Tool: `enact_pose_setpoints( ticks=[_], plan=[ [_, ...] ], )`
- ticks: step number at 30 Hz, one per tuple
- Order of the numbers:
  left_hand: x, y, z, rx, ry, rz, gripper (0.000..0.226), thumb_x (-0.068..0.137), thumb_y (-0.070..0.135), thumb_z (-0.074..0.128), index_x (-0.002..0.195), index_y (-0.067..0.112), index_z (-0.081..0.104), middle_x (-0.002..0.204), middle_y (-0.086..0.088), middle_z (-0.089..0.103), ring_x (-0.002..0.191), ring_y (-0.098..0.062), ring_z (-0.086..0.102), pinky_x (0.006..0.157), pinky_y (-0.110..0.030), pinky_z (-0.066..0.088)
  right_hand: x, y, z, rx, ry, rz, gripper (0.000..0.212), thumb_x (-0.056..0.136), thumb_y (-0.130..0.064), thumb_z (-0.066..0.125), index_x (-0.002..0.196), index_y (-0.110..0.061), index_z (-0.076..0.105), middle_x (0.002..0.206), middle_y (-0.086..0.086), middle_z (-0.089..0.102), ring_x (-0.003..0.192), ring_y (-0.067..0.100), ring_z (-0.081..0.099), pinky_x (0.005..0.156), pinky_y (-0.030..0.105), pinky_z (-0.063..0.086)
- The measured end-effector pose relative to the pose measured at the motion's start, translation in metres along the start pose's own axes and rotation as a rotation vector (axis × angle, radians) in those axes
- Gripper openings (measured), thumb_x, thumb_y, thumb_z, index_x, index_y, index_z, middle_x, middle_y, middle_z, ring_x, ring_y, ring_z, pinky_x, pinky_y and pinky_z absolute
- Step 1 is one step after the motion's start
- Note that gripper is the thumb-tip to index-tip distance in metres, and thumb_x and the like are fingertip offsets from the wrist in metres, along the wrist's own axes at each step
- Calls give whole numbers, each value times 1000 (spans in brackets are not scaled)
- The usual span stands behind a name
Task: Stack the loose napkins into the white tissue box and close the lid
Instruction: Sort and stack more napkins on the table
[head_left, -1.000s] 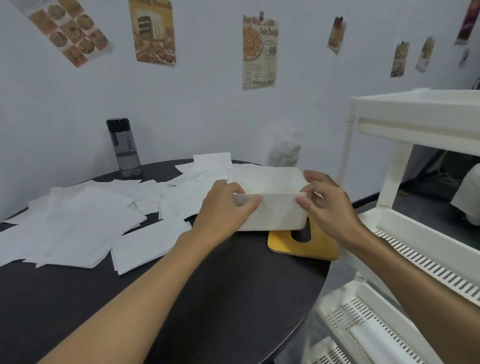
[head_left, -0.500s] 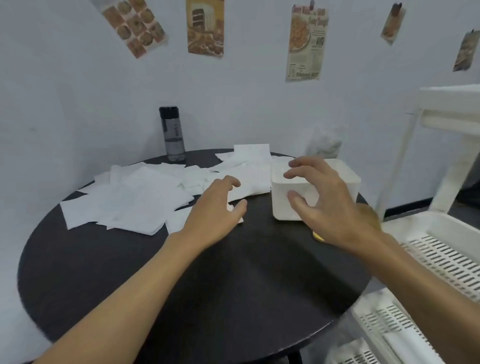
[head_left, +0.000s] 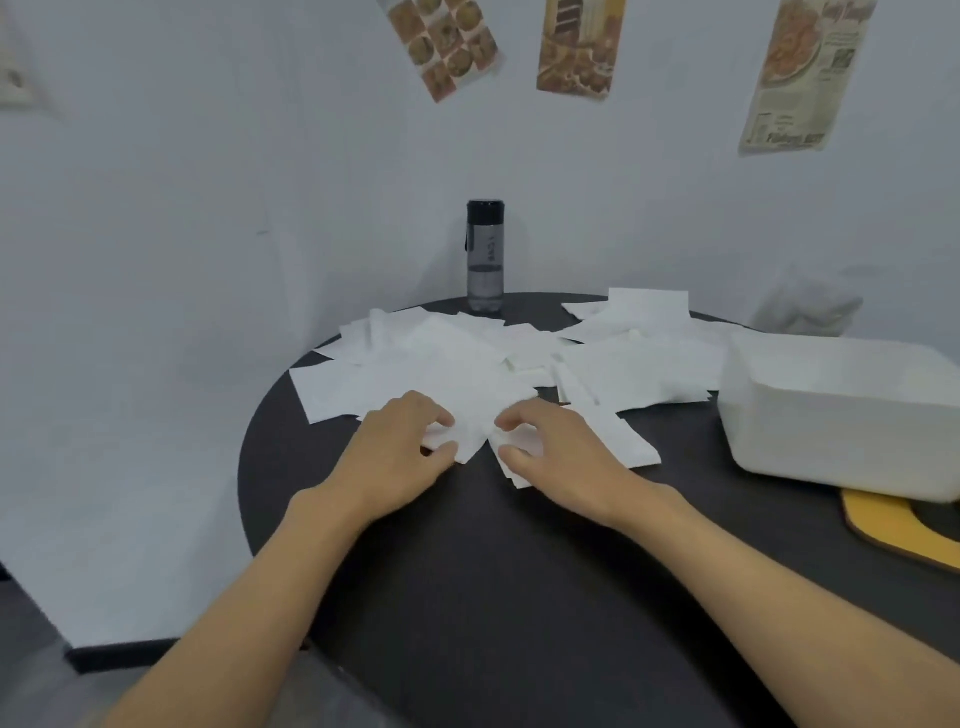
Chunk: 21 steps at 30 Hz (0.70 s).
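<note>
Both of our hands have left the white tissue box and come to the bench centre. Left hand and right hand curl fingers and thumbs onto the nearest napkins, pinching their edges, so gathering begins. The box waits at 3 o'clock, apparently open, with the yellow lid partly beneath it. A bottle stands at 12 o'clock.

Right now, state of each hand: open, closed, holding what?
Left hand: closed, pinching a loose white paper napkin.
Right hand: closed, pinching another white napkin.
</note>
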<state>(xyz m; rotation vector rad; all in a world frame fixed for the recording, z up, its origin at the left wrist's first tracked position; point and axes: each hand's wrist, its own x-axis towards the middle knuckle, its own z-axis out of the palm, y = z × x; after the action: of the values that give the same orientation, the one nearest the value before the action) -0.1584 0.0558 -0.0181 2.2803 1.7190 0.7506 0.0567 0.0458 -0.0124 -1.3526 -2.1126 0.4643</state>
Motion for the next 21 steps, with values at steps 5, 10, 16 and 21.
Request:
enact_pose_setpoints(
  ticks=[5, 10, 16, 21],
  plan=[
    [-2, -7, 3, -50, -21, 11, 29, 84, 55, 68, 104, 34, 68, 114, 24, 58, 107, 2, 53, 95, -25, 43, 2, 6, 5, 90, 63, 5, 24, 95, -21, 56, 118, -27, 62, 115, -18, 62, 110, -5, 52, 89, 4, 36],
    [-2, 0, 1, 42, 29, 108, 11, 98, 26, 60, 91, 24, 68, 102, 14, 62, 96, -11, 57, 94, -38, 44, 1, 8, 5, 124, 116, 4, 20, 95, -18, 55, 110, -26, 65, 111, -18, 64, 107, -8, 54, 84, -1, 35],
    [-5, 0, 1, 62, 58, 108, 9, 102, 23, 54, 93, 22, 56, 102, 11, 55, 95, -13, 49, 91, -35, 41, -2, 3, 4, 51, 81, -57, 25, 91, -23, 62, 116, -29, 64, 115, -21, 61, 117, -2, 48, 100, 13, 33],
    [-4, -8, -4, 23, -52, 141, 13, 99, 27, 61, 103, 21, 71, 106, 12, 60, 100, -10, 55, 93, -34, 47, -5, -1, 5, 21, 56, -86, 24, 91, -26, 64, 115, -29, 64, 112, -25, 55, 120, -2, 44, 111, 27, 31]
  ],
)
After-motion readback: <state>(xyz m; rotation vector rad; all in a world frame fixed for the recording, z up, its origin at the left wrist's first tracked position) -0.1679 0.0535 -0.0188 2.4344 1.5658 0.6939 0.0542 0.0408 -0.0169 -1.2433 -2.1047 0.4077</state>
